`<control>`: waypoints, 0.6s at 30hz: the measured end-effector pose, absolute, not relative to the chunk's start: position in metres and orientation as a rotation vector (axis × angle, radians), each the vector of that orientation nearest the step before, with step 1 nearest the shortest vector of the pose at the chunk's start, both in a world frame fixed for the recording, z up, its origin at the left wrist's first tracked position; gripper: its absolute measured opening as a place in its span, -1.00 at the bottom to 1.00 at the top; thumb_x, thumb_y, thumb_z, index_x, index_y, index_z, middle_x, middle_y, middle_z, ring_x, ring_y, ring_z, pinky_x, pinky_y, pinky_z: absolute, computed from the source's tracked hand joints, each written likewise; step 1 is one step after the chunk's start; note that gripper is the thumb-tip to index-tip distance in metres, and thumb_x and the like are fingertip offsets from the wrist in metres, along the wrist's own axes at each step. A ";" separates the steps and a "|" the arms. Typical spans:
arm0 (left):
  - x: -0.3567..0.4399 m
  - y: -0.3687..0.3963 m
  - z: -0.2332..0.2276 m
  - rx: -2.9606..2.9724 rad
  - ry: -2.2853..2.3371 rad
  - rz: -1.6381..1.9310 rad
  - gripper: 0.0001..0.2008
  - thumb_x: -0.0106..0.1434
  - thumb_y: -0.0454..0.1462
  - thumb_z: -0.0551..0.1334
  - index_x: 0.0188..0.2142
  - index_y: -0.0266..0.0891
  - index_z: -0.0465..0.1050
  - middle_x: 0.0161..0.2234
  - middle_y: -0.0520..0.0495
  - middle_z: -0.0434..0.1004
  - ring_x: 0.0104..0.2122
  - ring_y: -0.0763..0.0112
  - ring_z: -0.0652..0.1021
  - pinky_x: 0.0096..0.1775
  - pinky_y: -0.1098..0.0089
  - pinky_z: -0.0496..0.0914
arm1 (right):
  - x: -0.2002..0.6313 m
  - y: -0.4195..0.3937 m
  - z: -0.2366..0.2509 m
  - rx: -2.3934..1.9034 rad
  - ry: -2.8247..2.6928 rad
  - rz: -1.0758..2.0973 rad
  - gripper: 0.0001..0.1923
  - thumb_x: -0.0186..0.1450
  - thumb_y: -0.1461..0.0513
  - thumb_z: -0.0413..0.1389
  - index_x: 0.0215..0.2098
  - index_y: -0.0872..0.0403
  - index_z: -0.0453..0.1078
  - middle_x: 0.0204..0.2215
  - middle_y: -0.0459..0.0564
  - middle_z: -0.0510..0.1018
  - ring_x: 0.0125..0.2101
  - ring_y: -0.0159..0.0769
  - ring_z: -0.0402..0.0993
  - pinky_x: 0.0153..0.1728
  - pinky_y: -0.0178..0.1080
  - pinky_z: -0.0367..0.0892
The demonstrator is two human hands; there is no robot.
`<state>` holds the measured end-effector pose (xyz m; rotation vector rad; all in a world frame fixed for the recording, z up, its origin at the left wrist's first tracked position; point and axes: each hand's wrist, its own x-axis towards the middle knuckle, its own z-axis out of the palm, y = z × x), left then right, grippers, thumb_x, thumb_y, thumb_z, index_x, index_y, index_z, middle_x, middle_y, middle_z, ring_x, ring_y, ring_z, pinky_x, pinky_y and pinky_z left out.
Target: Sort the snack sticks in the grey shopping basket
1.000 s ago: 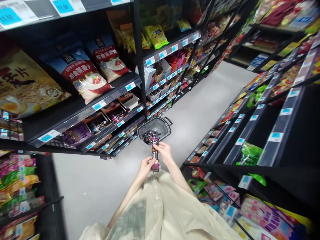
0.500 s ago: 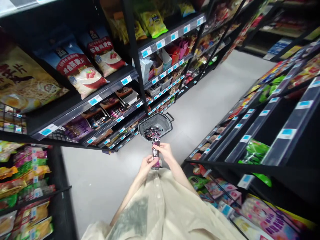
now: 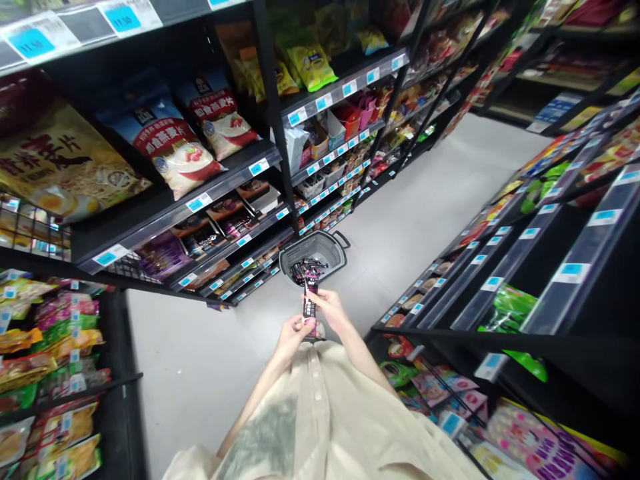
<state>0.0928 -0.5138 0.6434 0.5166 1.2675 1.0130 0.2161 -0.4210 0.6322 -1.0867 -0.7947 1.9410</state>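
Observation:
Both hands hold a narrow black-and-pink snack packet (image 3: 309, 303) upright in front of my shirt. My left hand (image 3: 292, 333) pinches its lower end with the thumb on top. Higher up, my right hand (image 3: 329, 309) grips the packet's right side, its thumb across the front. Just beyond the packet, a grey shopping basket (image 3: 337, 265) stands on the floor, its handle folded out to the far right. Several similar dark packets (image 3: 307, 268) lie in a heap inside it. The packet's top end overlaps the basket's near rim in this view.
Shelves with oatmeal bags (image 3: 175, 150) and boxes of small packets (image 3: 237, 220) line the left. Sloping shelves (image 3: 530, 267) with a green bag (image 3: 510, 310) stand at the right. Grey floor (image 3: 400, 213) runs between them. Another snack shelf (image 3: 60, 347) is at the lower left.
The view has shifted slightly, so shelves and basket sit a little lower and further right. Both hands keep their hold on the packet, which has turned slightly.

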 end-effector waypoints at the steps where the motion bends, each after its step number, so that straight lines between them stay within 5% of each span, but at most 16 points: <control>1: 0.093 -0.515 0.643 0.514 1.263 1.018 -0.42 -0.04 0.04 0.55 -0.20 -0.35 0.55 -0.25 -0.26 0.70 -0.41 0.28 0.66 -0.21 0.28 0.54 | 0.216 -0.421 0.632 -1.077 -0.817 1.969 -0.51 0.00 -0.06 0.48 -0.29 0.13 0.65 -0.31 0.14 0.71 -0.35 -0.13 0.64 -0.29 -0.16 0.51; 13: 0.094 -0.514 0.632 0.495 1.285 0.987 -0.35 -0.01 0.09 0.51 -0.10 -0.30 0.47 -0.12 -0.28 0.66 -0.35 0.29 0.66 -0.33 0.36 0.51 | 0.211 -0.414 0.625 -1.177 -0.780 1.949 -0.47 -0.20 -0.02 0.56 -0.39 0.15 0.65 -0.41 0.13 0.70 -0.44 -0.16 0.60 -0.35 -0.18 0.48; 18: 0.100 -0.506 0.625 0.697 1.408 1.026 -0.32 0.03 -0.05 0.50 0.06 -0.24 0.37 -0.15 -0.16 0.60 -0.38 0.35 0.58 -0.36 0.36 0.47 | 0.211 -0.406 0.622 -1.237 -0.771 1.874 -0.46 -0.19 -0.01 0.56 -0.35 0.14 0.64 -0.39 0.12 0.70 -0.40 -0.12 0.61 -0.30 -0.15 0.48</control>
